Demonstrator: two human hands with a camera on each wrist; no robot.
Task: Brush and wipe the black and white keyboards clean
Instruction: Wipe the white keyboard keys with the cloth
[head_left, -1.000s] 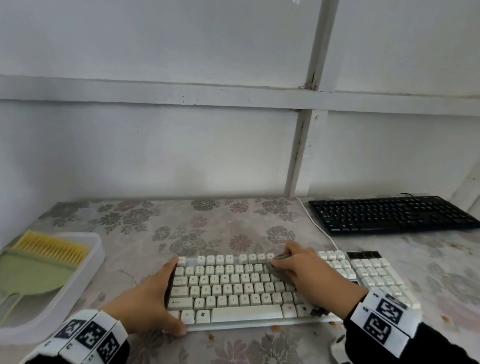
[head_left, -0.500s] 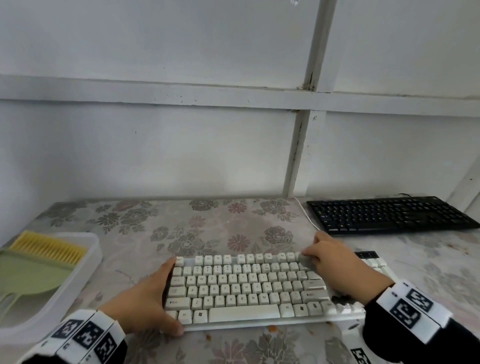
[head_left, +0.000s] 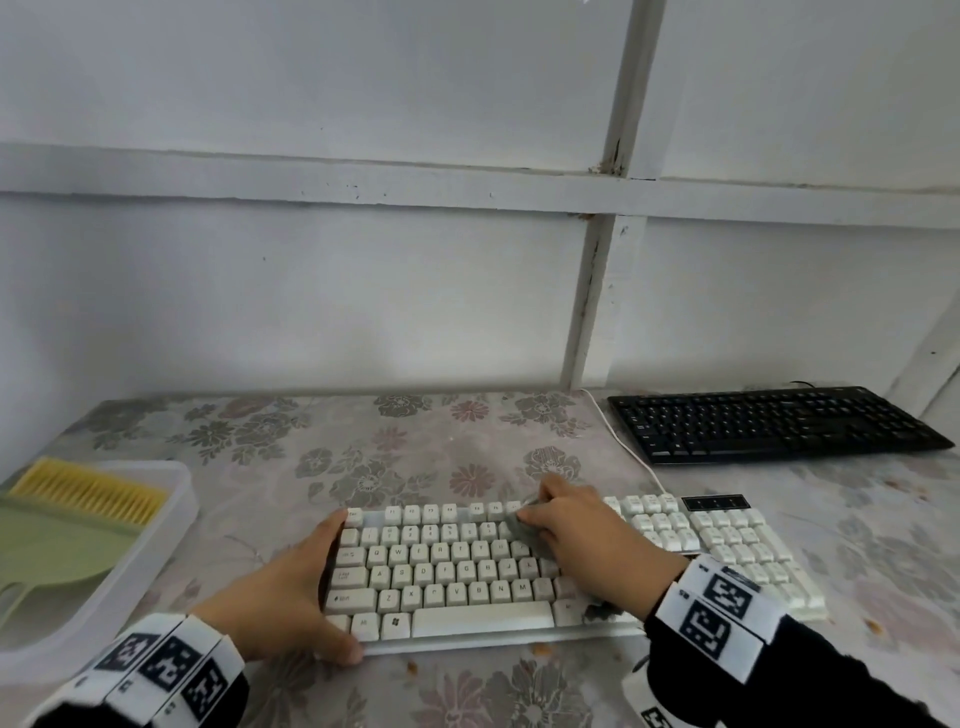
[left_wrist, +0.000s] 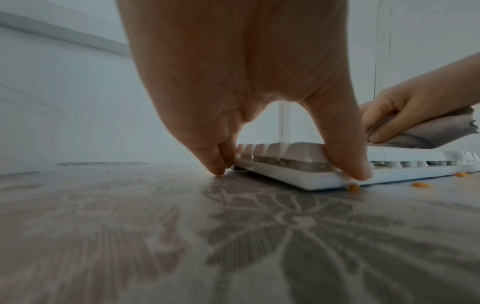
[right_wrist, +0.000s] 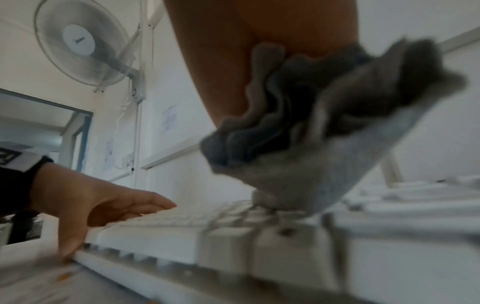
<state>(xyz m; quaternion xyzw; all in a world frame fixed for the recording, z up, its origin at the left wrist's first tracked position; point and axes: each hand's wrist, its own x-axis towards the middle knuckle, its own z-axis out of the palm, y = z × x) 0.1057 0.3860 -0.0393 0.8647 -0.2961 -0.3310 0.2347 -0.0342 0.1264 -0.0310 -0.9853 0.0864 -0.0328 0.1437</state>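
Note:
A white keyboard (head_left: 457, 571) lies on the flowered table near me. My left hand (head_left: 306, 592) holds its left end, thumb on the front edge and fingers along the left side (left_wrist: 345, 164). My right hand (head_left: 576, 530) grips a bunched grey cloth (right_wrist: 306, 131) and presses it on the upper key rows, right of middle; the cloth (left_wrist: 420, 133) shows under its curled fingers. A black keyboard (head_left: 769, 423) lies at the back right, untouched.
A clear plastic tray (head_left: 171, 519) at the left holds a green dustpan (head_left: 57, 551) and a yellow-bristled brush (head_left: 88, 491). Orange crumbs (left_wrist: 420, 185) lie on the table along the white keyboard's front edge. A white cable (head_left: 618, 441) runs back toward the wall.
My right hand with the cloth swept right along the top rows, then came back left toward the middle. The left hand has stayed on the keyboard's left end.

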